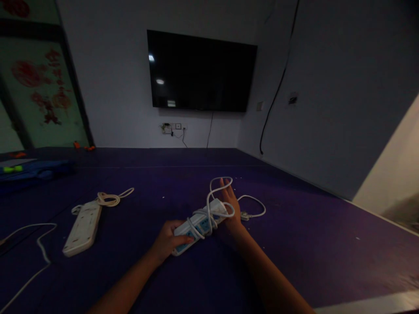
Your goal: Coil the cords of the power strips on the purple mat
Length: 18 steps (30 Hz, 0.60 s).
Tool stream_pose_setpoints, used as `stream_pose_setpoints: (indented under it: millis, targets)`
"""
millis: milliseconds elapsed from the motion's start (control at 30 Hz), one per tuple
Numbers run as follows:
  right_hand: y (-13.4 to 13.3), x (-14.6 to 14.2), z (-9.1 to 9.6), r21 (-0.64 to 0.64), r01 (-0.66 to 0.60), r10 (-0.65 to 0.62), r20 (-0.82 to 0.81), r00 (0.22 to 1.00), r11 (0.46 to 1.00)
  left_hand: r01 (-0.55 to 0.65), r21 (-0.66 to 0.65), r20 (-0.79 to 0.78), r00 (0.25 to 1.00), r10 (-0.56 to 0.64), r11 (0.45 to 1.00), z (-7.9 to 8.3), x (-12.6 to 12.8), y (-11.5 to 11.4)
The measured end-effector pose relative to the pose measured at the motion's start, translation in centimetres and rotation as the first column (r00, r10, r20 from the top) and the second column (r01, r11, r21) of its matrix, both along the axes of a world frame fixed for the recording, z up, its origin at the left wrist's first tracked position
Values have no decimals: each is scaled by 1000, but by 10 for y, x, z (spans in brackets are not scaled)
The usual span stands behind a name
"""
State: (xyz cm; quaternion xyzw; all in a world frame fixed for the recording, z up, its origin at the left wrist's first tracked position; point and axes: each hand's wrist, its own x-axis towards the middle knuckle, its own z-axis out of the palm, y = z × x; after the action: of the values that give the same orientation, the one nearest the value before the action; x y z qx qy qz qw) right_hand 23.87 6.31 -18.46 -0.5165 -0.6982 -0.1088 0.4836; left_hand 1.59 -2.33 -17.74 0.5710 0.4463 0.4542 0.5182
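My left hand (168, 242) grips the near end of a white power strip (201, 222) with blue socket faces, thumb on top. A white cord (208, 205) is wound around the strip's middle and far half, with loose loops standing up at the far end. Beside that end is my right hand (231, 207), its fingers stretched out and apart, a cord loop passing by the fingertips. Whether its palm touches the strip I cannot tell. The cord's plug (245, 216) lies on the purple surface (304, 244) just right of my right hand.
Another white power strip (83, 229) lies to the left, its cord (109, 199) coiled at its far end. A loose white cable (42, 248) runs along the left edge. Blue fabric (46, 170) sits farther back. A television (201, 72) hangs on the wall.
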Motion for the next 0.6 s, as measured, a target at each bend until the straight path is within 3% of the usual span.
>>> stream_pose_setpoints:
  millis: [133,267,433,600]
  targets:
    - [0,13,6,5,182,-180,-111,977,983,-225,-19,20,974,226,974,0,-2,6]
    - [1,13,1,-39,203,-206,-137,969,978,-350,-107,133,922,363,930,-1,-5,10]
    - [5,12,-11,-99,219,-226,-69,972,971,-297,-156,327,884,333,942,6,-7,9]
    - [3,13,-6,-110,277,-280,-17,960,955,-201,-145,400,883,243,969,13,-6,4]
